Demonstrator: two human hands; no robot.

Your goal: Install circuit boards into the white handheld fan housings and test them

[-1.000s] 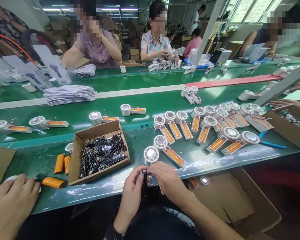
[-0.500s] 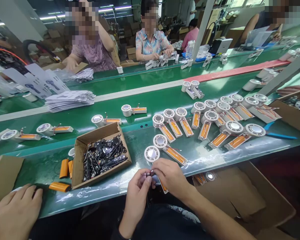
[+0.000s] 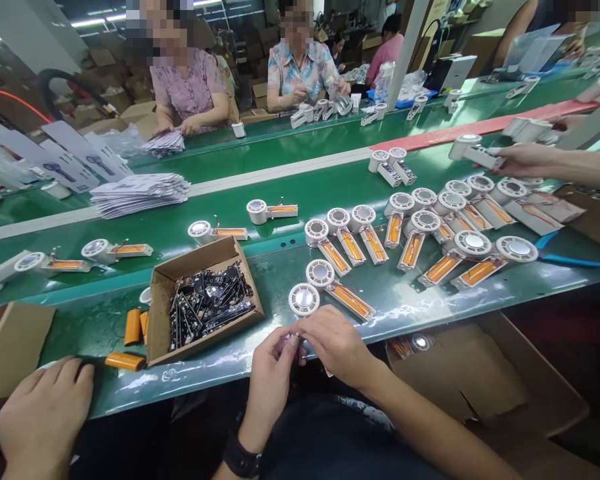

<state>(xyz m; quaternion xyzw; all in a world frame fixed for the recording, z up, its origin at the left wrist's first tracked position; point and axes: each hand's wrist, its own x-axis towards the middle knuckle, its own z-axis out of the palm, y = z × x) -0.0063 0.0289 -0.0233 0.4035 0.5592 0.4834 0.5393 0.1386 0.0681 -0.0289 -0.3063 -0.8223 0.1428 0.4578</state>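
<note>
My left hand [image 3: 273, 370] is closed at the bench's front edge, its thumb and fingers pinching something small and mostly hidden. Fingertips of my right hand [image 3: 337, 347] meet it there, also pinched on a tiny part. Just beyond my fingers is the round head of a white handheld fan [image 3: 304, 300]; my right hand covers most of its handle. Beside it lies another open fan [image 3: 350, 300] with an orange battery and thin wires in its handle. To the left stands a cardboard box [image 3: 157, 327] of black circuit boards [image 3: 210, 300].
Rows of open fans [image 3: 413, 240] fill the right side, near blue-handled pliers [image 3: 570, 260]. Orange batteries [image 3: 125, 361] lie left of the box. A co-worker's hand [image 3: 50, 407] rests at left; another person's hand [image 3: 523, 163] holds a fan. Below sits a carton [image 3: 480, 373].
A co-worker's arm has come in at right, holding a white fan. The person across at left has lowered an arm to the papers. My hands stay together, fingertips still pinched.
</note>
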